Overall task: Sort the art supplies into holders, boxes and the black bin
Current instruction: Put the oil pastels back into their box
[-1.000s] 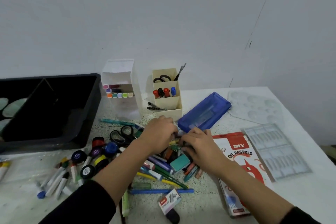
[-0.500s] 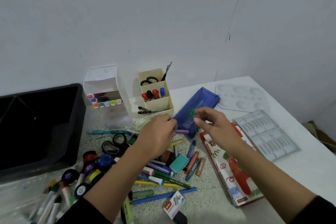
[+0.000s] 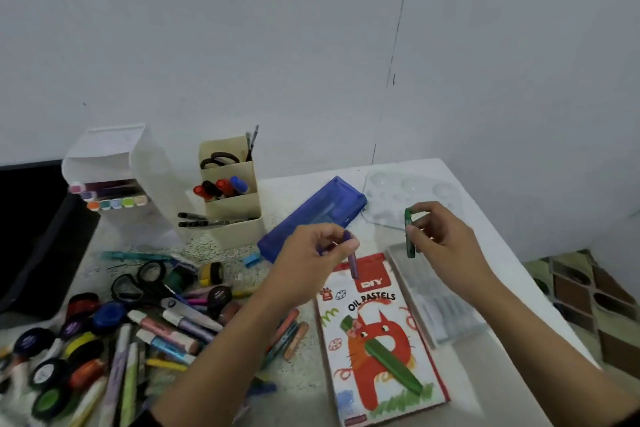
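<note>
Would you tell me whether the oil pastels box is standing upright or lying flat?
Lying flat: the box rests on the table with its cat cover facing up, beside the clear tray.

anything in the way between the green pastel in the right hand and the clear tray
Nothing visible. The right hand pinches the green pastel over the far end of the clear tray; the left hand, holding a purple pastel, is off to the side.

Marker pile (image 3: 166,322) clogs L side; pastel box (image 3: 381,350) blocks ctr.
</note>
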Demonstrator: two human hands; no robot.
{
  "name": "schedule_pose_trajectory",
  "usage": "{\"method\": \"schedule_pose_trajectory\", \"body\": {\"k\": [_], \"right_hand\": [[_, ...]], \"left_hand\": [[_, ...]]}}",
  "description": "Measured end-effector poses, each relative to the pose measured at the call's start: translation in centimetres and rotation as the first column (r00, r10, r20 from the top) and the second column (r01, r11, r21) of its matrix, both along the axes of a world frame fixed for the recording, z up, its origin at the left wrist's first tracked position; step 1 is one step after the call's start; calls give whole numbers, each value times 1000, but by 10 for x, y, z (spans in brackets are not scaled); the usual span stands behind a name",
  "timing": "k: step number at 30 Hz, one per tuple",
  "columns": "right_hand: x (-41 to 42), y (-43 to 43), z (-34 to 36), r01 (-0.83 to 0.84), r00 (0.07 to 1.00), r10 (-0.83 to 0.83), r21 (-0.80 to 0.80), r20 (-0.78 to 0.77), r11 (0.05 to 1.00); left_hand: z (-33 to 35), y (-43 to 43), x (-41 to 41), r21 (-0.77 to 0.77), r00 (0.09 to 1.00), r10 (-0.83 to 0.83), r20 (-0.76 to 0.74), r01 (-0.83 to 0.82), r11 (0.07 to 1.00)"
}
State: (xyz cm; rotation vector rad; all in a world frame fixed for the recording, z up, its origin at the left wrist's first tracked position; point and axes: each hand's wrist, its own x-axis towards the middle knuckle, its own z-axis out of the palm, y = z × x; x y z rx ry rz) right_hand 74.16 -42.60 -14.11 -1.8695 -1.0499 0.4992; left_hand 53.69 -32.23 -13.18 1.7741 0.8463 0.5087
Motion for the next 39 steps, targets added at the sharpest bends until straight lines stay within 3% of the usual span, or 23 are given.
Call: {"method": "schedule_pose_trajectory", "body": {"k": [3,10,18,24,28,35,39], "right_hand": [[32,-11,-11,-95,995,95,-50,-6,994],[63,-10,-30,-366,928,371,-99,36,925],[78,-4,-37,-466,853,495,-187,163,865],[82,-3,-36,-479,859,500,-175,104,860],[80,-2,-39,-494,854,508,-129,112,860],[73,-5,-48,-483,856,484,-55,182,874],[71,-5,-49,-493,791,514,-153,333,857]], "left_hand": [[-3,-14,36,-18,997,40,-60,-41,999],[-28,-37,99,225,931,164,-325,-92,970],[-39,-42,116,446,835,338,-434,-126,886],[-36,-46,101,347,810,165,-563,50,937],[-34,-49,99,370,777,158,-610,103,923],[-32,-50,106,391,729,185,-659,122,912],[-30,-50,109,396,699,200,-686,129,909]]}}
